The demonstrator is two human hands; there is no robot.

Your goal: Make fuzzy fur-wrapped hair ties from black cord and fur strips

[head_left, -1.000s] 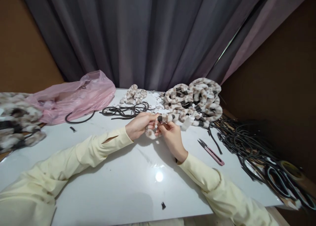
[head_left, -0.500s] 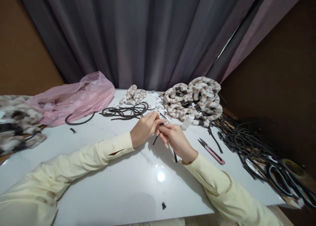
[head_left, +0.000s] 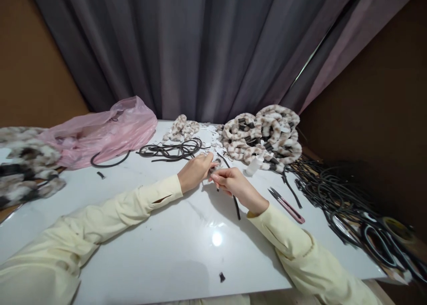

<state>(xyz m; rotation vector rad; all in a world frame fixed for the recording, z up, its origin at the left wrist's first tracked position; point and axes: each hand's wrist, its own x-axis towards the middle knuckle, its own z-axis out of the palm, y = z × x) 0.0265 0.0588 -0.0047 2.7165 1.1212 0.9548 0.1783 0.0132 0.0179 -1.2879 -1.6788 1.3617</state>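
Note:
My left hand point(head_left: 196, 170) is over the middle of the white table, its fingers closed on a small grey-white furry piece point(head_left: 216, 163). Touching the same piece from the right, my right hand point(head_left: 237, 186) pinches at its lower edge. A short dark end point(head_left: 218, 190) pokes out below the fingertips; most of what lies between the hands is hidden. Under my right hand a black cord point(head_left: 237, 208) lies on the table, partly covered. Close by on the right are a small white bottle point(head_left: 254, 166) and pink-handled thread snips point(head_left: 289, 209).
Behind my hands lie looped black cords point(head_left: 173, 150) and a small furry bundle point(head_left: 181, 128). Furry rings point(head_left: 276, 136) are heaped at the back right, a tangle of black cords point(head_left: 333, 189) beyond. A pink plastic bag point(head_left: 106, 131) stands left. A black scrap point(head_left: 222, 277) lies near the front edge.
My hands have drawn slightly apart, showing more of the furry piece between them. The dark end below the fingers has shifted right and shows less. The view has moved a little.

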